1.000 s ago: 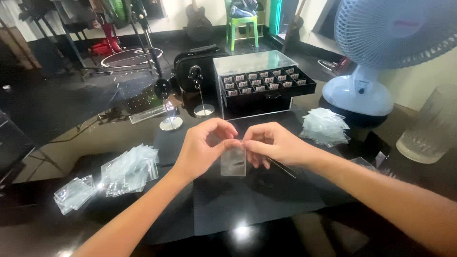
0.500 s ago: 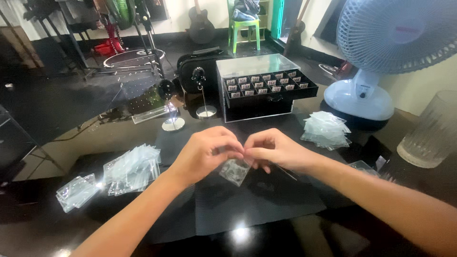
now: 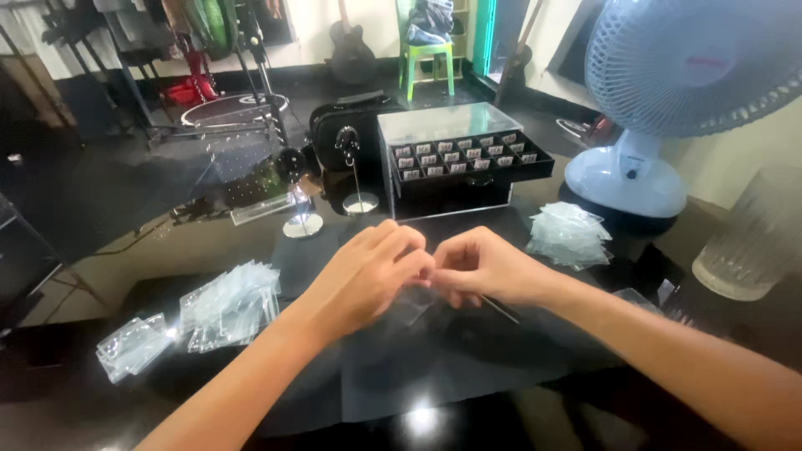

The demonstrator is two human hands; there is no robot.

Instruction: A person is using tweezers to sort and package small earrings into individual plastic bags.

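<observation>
1. The bench [image 3: 125, 409] is black and glossy and carries everything here; its surface mirrors a ceiling light near the front edge.
2. A pale blue desk fan [image 3: 660, 100] stands at the far right of the bench, its round grille facing left.
3. A ribbed clear glass jar [image 3: 756, 242] sits at the right edge, well apart from the hands.
4. A clear case with a black divided tray [image 3: 459, 159] stands at the back centre; small labelled pieces fill the tray's compartments.
5. A black bag [image 3: 347, 125] lies just left of that case, and in front of it are two thin stands on round bases [image 3: 361, 202].
6. A loose heap of clear plastic bags [image 3: 230, 305] lies to the left of the hands, with a smaller stack [image 3: 134, 347] further left near the edge.
7. Another heap of clear bags [image 3: 571, 235] lies to the right, in front of the fan base.
8. The left hand [image 3: 363, 276] and the right hand [image 3: 484, 267] meet over the middle of the bench, fingertips touching each other.
9. Between them is one small clear bag [image 3: 409, 302], hanging just below the fingertips and above the bench. The grip of each hand is pinched together on its top edge.
10. A thin dark stick [image 3: 501, 309] pokes out from under the right hand.
</observation>
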